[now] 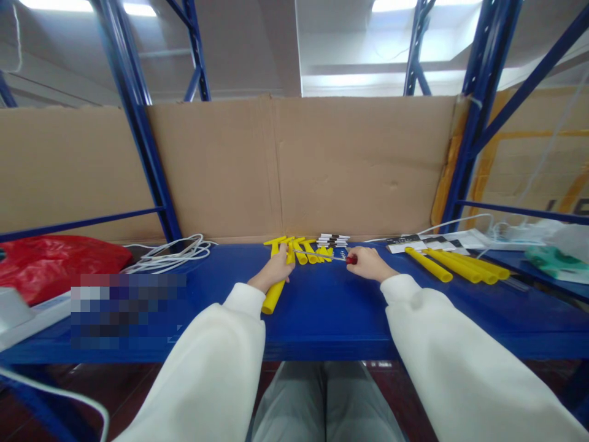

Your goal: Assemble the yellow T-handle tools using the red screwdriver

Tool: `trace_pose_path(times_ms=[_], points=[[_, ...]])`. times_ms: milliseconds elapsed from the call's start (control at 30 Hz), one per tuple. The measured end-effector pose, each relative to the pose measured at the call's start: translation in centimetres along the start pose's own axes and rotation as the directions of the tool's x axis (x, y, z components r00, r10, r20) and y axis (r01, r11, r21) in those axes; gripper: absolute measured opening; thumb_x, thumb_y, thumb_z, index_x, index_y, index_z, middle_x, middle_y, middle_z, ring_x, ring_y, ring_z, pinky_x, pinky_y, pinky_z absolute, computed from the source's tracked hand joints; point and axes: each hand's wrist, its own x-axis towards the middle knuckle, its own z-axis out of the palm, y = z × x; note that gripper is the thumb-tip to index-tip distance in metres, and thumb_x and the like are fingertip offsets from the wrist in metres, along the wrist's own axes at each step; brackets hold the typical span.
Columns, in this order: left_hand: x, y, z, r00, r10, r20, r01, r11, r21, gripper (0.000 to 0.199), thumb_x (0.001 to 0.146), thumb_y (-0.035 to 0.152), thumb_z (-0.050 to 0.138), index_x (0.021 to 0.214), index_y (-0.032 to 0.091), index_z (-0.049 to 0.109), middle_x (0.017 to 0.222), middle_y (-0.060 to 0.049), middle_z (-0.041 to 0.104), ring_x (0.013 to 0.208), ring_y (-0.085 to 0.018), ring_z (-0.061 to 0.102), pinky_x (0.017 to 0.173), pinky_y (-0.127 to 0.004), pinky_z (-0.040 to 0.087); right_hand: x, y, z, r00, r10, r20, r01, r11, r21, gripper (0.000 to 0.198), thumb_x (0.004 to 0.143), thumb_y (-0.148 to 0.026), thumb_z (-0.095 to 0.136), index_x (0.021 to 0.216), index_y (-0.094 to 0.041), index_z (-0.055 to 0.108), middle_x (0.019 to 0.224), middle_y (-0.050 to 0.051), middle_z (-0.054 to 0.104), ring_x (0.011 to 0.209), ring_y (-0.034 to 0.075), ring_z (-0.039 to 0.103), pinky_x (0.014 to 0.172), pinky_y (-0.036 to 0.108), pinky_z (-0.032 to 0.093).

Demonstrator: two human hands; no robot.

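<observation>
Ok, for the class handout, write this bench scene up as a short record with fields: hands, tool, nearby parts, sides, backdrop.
Left hand: grips a yellow tube
Right hand: holds a screwdriver by its red handle
Tool direction: shaft points toward the left hand; contact at the tip too small to tell
Nearby parts: yellow T-shaped pieces between the hands
Right side: loose yellow tubes
Left side: red bag, white cable
Surface: blue table
Backdrop: cardboard panel
</observation>
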Motion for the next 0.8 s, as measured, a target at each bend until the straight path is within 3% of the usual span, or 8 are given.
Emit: trace_pose_path(times_ms=[167, 367, 467, 600, 800], points=[[0.1, -0.2, 0.1, 1.000, 0.020, -0.013, -0.020, 1.000, 0.000, 0.033, 0.088, 0.010, 0.049, 0.119, 0.013, 0.039, 0.090, -0.010, 0.069, 0.045, -0.012, 0.059, 0.044, -0.021, 0.046, 0.3, 0.8, 0.8, 0.999, -0.037, 0.001, 0.037, 0.996, 0.087, 0.014, 0.071, -0.013, 0.063, 0.084, -0.019, 0.064, 0.084, 0.005, 0.073, 0.077, 0.020, 0.066, 0.067, 0.025, 0.043], [-0.1, 0.1, -0.1, 1.000, 0.007, -0.023, -0.006, 1.000, 0.024, 0.033, 0.089, 0.011, 0.049, 0.120, 0.012, 0.039, 0.079, -0.006, 0.066, 0.048, -0.013, 0.060, 0.043, -0.021, 0.045, 0.5, 1.0, 1.3, 0.997, -0.079, 0.012, 0.074, 0.969, 0.235, 0.023, 0.075, -0.010, 0.057, 0.094, -0.017, 0.067, 0.086, 0.005, 0.074, 0.078, 0.017, 0.067, 0.072, 0.023, 0.046], [-0.1, 0.2, -0.2, 1.000, 0.001, -0.020, -0.001, 1.000, 0.013, 0.032, 0.089, 0.011, 0.048, 0.120, 0.013, 0.039, 0.077, -0.004, 0.065, 0.048, -0.013, 0.060, 0.044, -0.021, 0.047, 0.5, 1.0, 1.1, 0.996, -0.080, 0.042, 0.072, 0.983, 0.171, 0.017, 0.077, -0.013, 0.056, 0.087, -0.018, 0.069, 0.089, 0.007, 0.074, 0.082, 0.019, 0.067, 0.075, 0.025, 0.046], [0.0, -0.1, 0.0, 1.000, 0.004, -0.017, -0.004, 1.000, -0.022, 0.031, 0.088, 0.011, 0.050, 0.117, 0.014, 0.040, 0.083, -0.005, 0.065, 0.047, -0.012, 0.059, 0.044, -0.022, 0.048, 0.5, 1.0, 0.7, 0.998, -0.067, -0.008, 0.067, 0.996, 0.053, 0.014, 0.077, -0.015, 0.058, 0.084, -0.019, 0.069, 0.090, 0.007, 0.074, 0.086, 0.021, 0.067, 0.076, 0.026, 0.044], [0.0, -0.1, -0.1, 1.000, 0.009, -0.020, -0.010, 0.999, -0.044, 0.030, 0.088, 0.011, 0.050, 0.116, 0.015, 0.040, 0.088, -0.006, 0.066, 0.045, -0.010, 0.057, 0.043, -0.020, 0.047, 0.1, 0.7, 0.3, 1.000, -0.015, -0.005, 0.015, 1.000, -0.014, 0.011, 0.077, -0.020, 0.061, 0.087, -0.021, 0.065, 0.088, 0.006, 0.073, 0.083, 0.021, 0.066, 0.067, 0.025, 0.041]])
